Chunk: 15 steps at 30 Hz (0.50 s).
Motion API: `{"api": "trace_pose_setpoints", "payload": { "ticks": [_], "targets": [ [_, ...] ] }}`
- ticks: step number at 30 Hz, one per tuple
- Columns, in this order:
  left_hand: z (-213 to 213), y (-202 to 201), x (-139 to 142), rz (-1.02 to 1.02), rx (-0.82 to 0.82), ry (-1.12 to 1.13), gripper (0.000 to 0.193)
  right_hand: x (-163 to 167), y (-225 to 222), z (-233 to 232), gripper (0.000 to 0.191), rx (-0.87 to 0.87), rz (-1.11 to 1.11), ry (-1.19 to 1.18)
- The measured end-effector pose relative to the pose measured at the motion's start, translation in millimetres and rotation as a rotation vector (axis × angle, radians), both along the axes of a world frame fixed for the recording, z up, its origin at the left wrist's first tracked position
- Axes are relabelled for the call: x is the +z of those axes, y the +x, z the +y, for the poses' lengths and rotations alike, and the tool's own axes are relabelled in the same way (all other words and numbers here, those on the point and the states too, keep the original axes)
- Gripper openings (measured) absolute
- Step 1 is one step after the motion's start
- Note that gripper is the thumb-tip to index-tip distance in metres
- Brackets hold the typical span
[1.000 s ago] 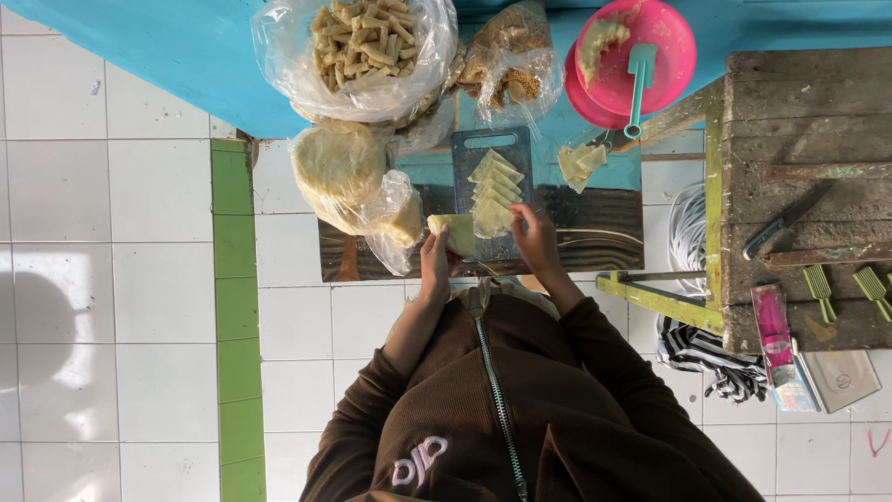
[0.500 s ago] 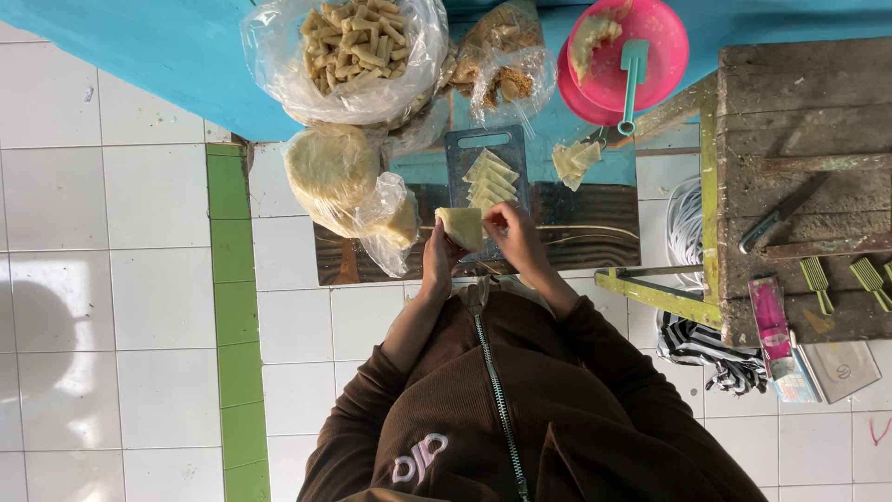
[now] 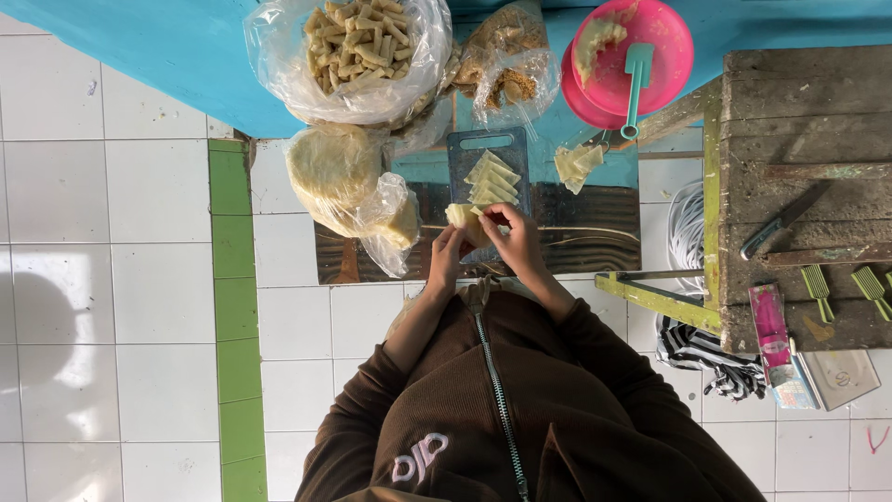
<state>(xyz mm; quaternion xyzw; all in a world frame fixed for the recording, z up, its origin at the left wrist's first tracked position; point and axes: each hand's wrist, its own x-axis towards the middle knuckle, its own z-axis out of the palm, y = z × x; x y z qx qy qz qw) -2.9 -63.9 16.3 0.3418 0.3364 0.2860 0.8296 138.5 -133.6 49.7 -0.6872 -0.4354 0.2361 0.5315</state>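
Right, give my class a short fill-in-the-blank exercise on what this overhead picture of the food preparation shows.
1. Both hands, left hand and right hand, hold a pale piece of ____ between them.
2. The folded pieces lie in a row on a dark cutting ____.
3. The spatula rests in a bowl whose colour is ____.
4. The knife lies on the ____ table.

Missing words: dough; board; pink; wooden
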Motion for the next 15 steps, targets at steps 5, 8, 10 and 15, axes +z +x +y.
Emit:
{"api": "trace_pose_setpoints", "payload": {
  "ticks": [5,8,10,15],
  "targets": [
    [6.5,-3.3,10.0,-0.199,0.096,-0.3,0.036,-14.6,14.4,4.2,0.016,-0.09,0.902,0.056],
    [8.8,-1.0,8.7,-0.266,0.106,-0.389,0.042,-21.2,22.8,1.0,0.019,-0.185,1.332,0.132],
    [10.0,-0.2,5.0,-0.285,0.105,-0.414,0.043,-25.2,26.6,-1.0,0.021,-0.216,1.489,0.158],
    [11.2,-3.0,-5.1,-0.277,0.107,-0.453,0.043,-34.6,38.4,-12.0,0.024,-0.23,1.488,0.211]
  ]
}}
